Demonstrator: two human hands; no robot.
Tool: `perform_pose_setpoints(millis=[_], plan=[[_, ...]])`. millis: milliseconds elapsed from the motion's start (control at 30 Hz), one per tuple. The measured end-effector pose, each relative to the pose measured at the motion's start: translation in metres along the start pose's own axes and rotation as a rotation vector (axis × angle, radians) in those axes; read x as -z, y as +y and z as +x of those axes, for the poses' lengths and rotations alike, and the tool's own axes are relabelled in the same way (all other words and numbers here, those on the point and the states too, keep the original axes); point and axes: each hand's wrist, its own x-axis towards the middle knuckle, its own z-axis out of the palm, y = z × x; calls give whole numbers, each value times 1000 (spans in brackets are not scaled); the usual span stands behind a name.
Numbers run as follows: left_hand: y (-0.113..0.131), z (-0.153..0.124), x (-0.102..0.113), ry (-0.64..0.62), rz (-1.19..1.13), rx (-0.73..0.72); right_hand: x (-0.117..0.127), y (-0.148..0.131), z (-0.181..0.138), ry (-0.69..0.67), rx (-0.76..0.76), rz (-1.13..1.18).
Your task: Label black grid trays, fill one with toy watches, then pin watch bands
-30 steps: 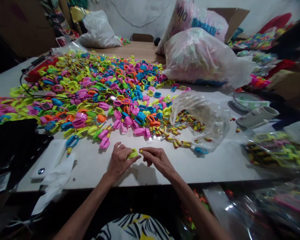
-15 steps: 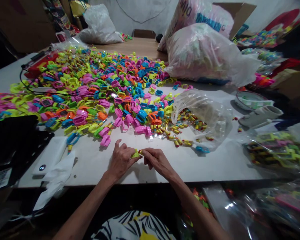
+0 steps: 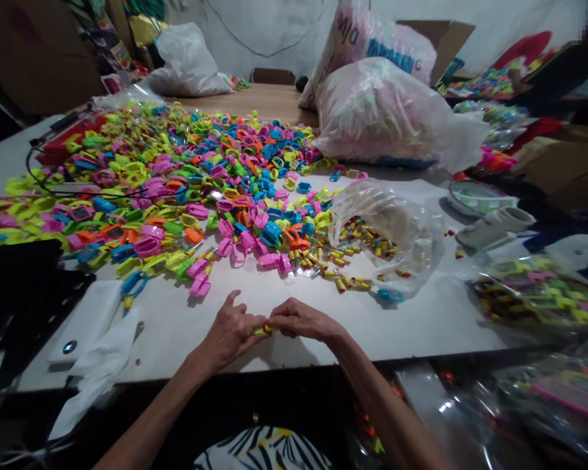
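Yellow piece point(image 3: 259, 331) seems pinched in the left hand point(image 3: 231, 329)

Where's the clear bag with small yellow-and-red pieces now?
In the head view, the clear bag lies on the table, right of centre, beyond the right hand, right of the colourful pile and in front of the big sack.

Clearance lay along the near edge of the tabletop point(image 3: 387, 333), right of the right hand point(image 3: 301, 320), while the transparent bag point(image 3: 414, 228) and plastic heap point(image 3: 200, 186) obstructed farther reach.
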Motion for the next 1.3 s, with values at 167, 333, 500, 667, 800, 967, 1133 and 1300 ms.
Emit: perform_pose_setpoints(millis=[167, 333, 500, 667, 800, 967, 1133, 1300], plan=[[-31, -11, 20, 46, 109, 270, 12, 8, 2, 386, -32, 52], [-57, 1, 30, 191, 374, 600, 66, 16, -1, 980, -207, -542], [-40, 66, -7, 173, 209, 435, 75, 5, 32, 853, -347, -837], [-41, 101, -35, 169, 62, 418, 69, 2, 49, 831, -361, -783], [-46, 88, -33, 242, -203, 464, 74, 7, 30, 823, -333, -649], [-27, 67, -24, 393, -782, 561, 49, 8, 8, 773, -78, -71], [-1, 53, -18, 350, -1180, 633, 15, -1, 2, 609, 83, 123], [4, 36, -16, 343, -1137, 682, 5, -9, -3, 506, 80, 154]])
